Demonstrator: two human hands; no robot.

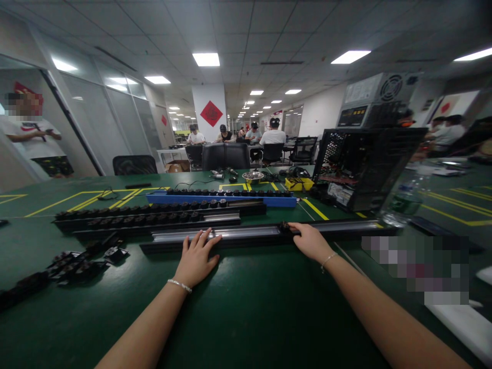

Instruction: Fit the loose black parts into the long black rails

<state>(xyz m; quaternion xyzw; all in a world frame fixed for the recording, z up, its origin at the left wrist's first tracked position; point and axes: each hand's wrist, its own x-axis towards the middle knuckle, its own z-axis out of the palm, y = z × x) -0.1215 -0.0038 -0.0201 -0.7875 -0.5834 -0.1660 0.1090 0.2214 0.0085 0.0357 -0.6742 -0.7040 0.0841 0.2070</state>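
The green table (249, 328) filled the foreground, yellow tape lines running across it! On its right side stood the black computer case (369, 169), its side open, two boxy power units (365, 95) stacked on top. And there, right in front of the person, was the long rail (249, 233), lying crosswise on the table, silver channel facing up, its right end close by the case. Just behind it, two shorter black rails (221, 218) carried rows of dark pieces, and beyond those lay a blue rail (280, 202) with a row of its own. A clear bottle (403, 205) stood beside the case.

Now to the hands! The left hand (198, 259) was spread, fingers apart, fingertips laid over the rail left of its middle, clamped on nothing. The right hand (310, 241) was at the rail too, right of the middle, index fingertip up against a small black piece (284, 227) sitting on the channel; whether thumb and finger pinched it, I could not tell.

Farther back sat a yellow tray (303, 185) and, to its left, a shiny metal bowl (252, 177). Loose black pieces (79, 266) lay clustered at left, and a thin bracelet (180, 285) circled the left wrist.
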